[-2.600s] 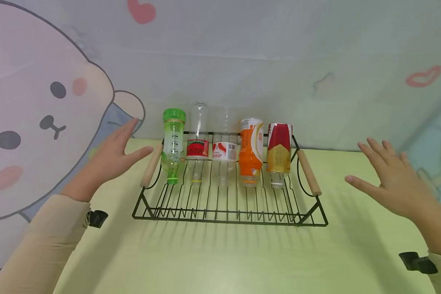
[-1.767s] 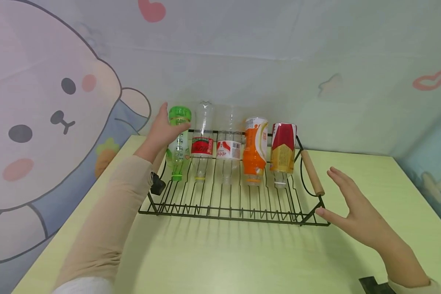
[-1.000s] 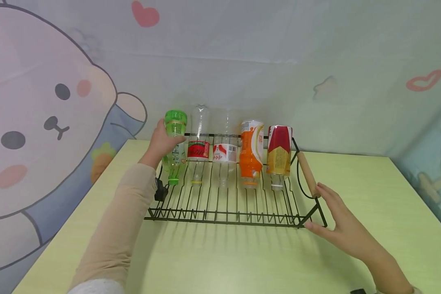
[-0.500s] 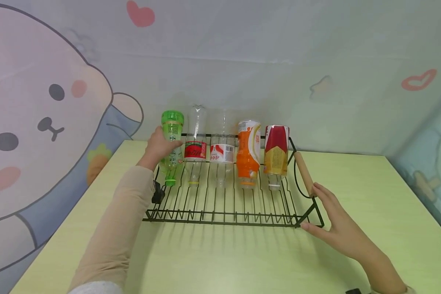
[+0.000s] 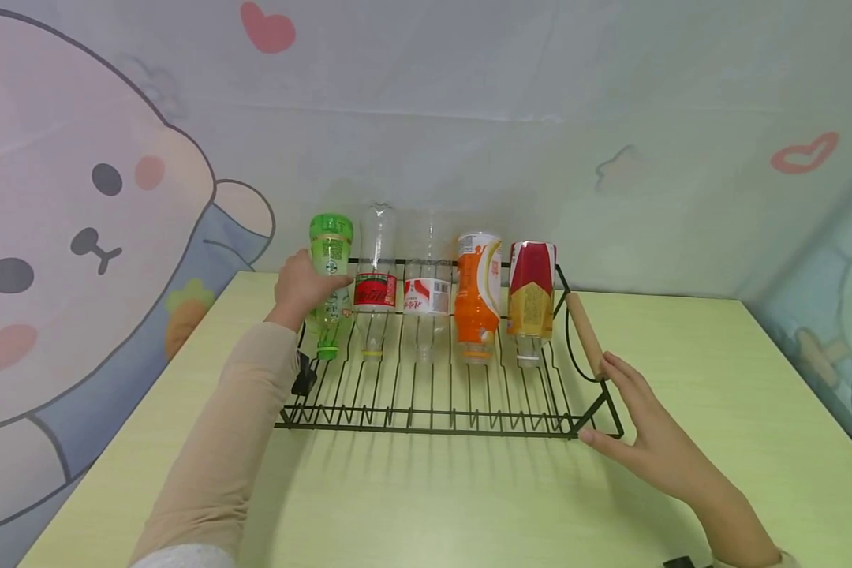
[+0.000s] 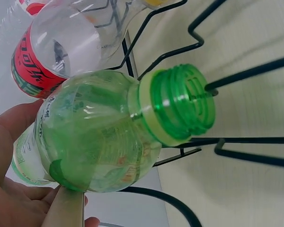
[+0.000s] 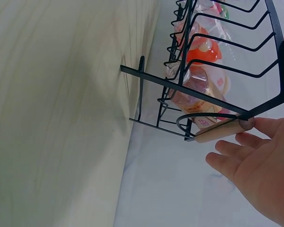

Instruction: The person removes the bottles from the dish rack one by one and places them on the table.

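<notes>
"What takes up the most room?"
"A greyish-white fabric backdrop [image 5: 468,95], printed with a large round-headed cartoon bear [image 5: 57,221] on the left. In front of it spreads a flat, pale yellow-green table [image 5: 426,505]."

"And on that?"
"A wide black metal-wire rack [image 5: 412,431]. Five plastic bottles lean side by side in it, tilted, necks down toward the viewer and bases up by the fabric."

"Name them from the left."
"A translucent green bottle with a waisted body [image 5: 332,260]; a slim clear bottle with a red label [image 5: 375,292]; a clear bottle with a white-and-red label [image 5: 427,297]; a bottle in an orange-and-white wrapper [image 5: 478,288]; a bottle in a red-and-gold wrapper [image 5: 532,292]."

"Where are the hands?"
"Well apart, one at each end. The left hand [image 5: 303,285] grips the green bottle at its middle, thumb along the side facing the red label. The right hand [image 5: 646,438] is spread, its fingertips touching the near end of a straight, light wooden handle [image 5: 585,335], thumb by the rack's front corner."

"Anything smaller?"
"In the left wrist view, a thin black wire [image 6: 251,73] meets the green bottle's threaded mouth [image 6: 201,101]. Whether it goes inside, I can't tell."
</notes>
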The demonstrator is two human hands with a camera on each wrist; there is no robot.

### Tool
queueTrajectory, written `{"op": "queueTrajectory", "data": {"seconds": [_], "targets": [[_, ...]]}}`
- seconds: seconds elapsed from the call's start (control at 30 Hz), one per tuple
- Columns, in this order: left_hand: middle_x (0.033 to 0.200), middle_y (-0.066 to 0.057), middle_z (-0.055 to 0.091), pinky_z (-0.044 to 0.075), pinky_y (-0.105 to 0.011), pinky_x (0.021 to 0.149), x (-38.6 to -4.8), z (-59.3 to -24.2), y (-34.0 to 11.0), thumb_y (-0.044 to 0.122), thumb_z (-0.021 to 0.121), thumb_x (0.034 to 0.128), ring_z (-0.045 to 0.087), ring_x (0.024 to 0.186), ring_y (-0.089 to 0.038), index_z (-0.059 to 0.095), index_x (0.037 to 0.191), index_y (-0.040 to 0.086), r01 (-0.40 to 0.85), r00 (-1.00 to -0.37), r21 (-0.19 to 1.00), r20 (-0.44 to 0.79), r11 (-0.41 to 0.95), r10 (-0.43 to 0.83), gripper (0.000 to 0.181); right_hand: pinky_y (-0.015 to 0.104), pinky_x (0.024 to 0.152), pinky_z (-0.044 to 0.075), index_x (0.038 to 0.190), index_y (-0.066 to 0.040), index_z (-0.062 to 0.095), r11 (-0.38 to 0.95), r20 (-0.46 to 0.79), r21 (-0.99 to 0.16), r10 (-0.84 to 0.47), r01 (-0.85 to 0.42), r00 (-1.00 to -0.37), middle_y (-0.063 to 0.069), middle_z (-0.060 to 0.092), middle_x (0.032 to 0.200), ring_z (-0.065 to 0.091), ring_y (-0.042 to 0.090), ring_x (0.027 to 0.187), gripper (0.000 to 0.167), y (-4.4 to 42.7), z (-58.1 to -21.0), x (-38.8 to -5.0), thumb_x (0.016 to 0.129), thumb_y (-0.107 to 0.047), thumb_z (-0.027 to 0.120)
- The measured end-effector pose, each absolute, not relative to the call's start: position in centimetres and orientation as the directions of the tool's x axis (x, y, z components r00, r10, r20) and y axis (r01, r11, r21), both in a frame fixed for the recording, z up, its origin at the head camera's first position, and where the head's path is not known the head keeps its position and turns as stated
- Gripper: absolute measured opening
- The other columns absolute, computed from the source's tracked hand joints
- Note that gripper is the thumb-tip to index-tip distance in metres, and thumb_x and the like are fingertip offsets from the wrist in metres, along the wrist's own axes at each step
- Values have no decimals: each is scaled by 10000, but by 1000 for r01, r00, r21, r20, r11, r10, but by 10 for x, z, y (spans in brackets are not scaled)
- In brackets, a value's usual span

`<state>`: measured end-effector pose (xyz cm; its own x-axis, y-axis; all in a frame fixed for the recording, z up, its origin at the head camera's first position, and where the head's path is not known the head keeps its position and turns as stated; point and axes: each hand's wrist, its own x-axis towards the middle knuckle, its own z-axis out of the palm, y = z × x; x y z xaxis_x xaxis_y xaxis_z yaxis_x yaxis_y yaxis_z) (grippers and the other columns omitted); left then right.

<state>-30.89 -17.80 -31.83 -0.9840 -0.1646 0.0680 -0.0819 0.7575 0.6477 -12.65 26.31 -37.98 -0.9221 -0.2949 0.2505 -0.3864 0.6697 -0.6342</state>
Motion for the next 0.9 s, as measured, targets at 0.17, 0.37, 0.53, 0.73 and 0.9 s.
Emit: {"op": "queueTrajectory", "data": {"seconds": [0.17,0.37,0.53,0.73,0.9], "targets": [[1009,-191,637,514,-407,690,-308,-318,-177,386,697,844,629,857,-322,552,1102,-20,-98,-979,632,78,769,-189,503,728,973,260,1555,-173,128,670,250,-633,-296,-387,-922,80,145,1580,220,431,1392,922,263,-380,-126,862,-267,730],[964,-178,638,484,-363,613,-307,-318,-177,396,679,846,611,779,-283,572,1061,-23,-106,-976,614,85,782,-199,483,732,968,262,1555,-169,127,672,251,-631,-296,-388,-922,93,147,1578,224,441,1388,926,263,-379,-125,861,-264,732],[942,-171,629,458,-343,583,-307,-318,-177,394,665,847,589,748,-265,577,1049,-26,-106,-975,613,92,783,-203,474,733,967,261,1555,-170,128,674,252,-630,-294,-387,-922,89,149,1579,224,439,1389,926,263,-379,-125,860,-267,733],[899,-143,611,430,-315,565,-308,-318,-176,396,642,851,554,722,-239,583,1016,-15,-105,-973,628,94,772,-209,447,732,967,262,1554,-180,133,674,258,-626,-295,-392,-920,76,151,1580,223,427,1392,921,263,-379,-126,860,-265,732],[897,-135,606,427,-304,565,-310,-319,-177,370,608,857,543,727,-236,584,1021,-6,-80,-974,659,106,748,-199,411,730,963,268,1553,-175,139,677,264,-619,-298,-398,-917,77,158,1579,232,430,1387,916,264,-380,-127,860,-263,732]]}}
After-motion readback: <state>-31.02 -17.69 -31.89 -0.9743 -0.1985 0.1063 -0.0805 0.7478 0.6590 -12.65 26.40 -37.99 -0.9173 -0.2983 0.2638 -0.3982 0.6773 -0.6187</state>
